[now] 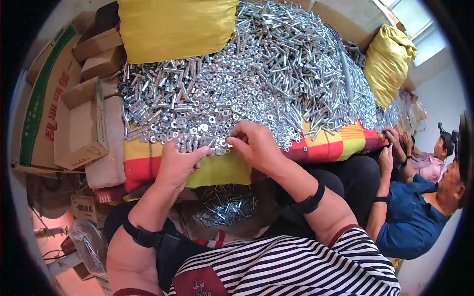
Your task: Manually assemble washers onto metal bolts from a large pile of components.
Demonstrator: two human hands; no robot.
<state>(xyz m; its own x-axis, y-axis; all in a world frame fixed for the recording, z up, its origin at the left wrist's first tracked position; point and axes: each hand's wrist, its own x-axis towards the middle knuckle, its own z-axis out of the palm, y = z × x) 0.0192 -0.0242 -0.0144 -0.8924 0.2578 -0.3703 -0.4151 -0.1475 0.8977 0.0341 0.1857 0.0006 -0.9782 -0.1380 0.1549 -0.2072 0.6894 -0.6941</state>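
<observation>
Use the checked cloth as the reference. Above its near edge, the left hand is closed around a row of short metal fasteners, set side by side. The right hand, also above the cloth, is apart from the left, thumb and fingertips close together; whether they pinch a small part cannot be told. Loose washers and nuts lie heaped beyond the cloth, and a carton of fasteners sits below it. For good results, hold the row level with its ends even, grip lightly enough to avoid splaying it, address one fastener at a time, and work low over the cloth to catch dropped pieces.
</observation>
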